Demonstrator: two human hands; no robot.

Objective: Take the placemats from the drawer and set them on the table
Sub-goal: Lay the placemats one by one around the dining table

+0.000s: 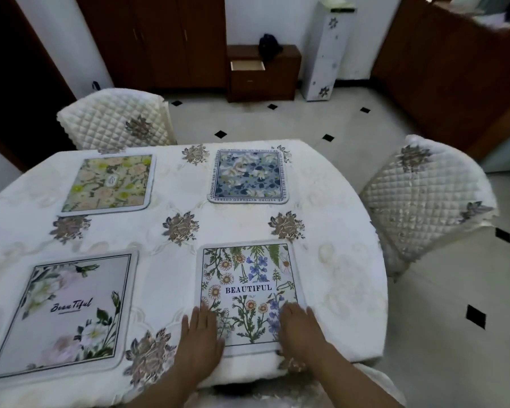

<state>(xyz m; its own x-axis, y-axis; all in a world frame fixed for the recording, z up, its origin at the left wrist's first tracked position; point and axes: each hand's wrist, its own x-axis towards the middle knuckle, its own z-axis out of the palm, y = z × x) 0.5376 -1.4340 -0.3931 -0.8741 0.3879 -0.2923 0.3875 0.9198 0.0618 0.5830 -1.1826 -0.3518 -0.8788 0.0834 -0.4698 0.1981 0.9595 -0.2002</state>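
We're on the last placement: four mats on the counter (171, 184), both hands flat on the near-right mat (249, 293). Left hand (199, 338) and right hand (302, 331) open, no grip, just pressing. Next: square it, lift off. Drawer (248, 66) hangs open.

Setting: a home dining room, and you stand at its table (171, 184), which is draped in a white embroidered cloth. Two chairs (115, 119) in quilted cream covers sit around it. The floor (321, 119) is pale tile with small black diamond insets. Along the far wall you have dark wooden cupboard doors (159, 39), a low wooden cabinet (274, 81) with one drawer (247, 66) pulled open, and a tall white floral-printed unit (326, 54) beside it.
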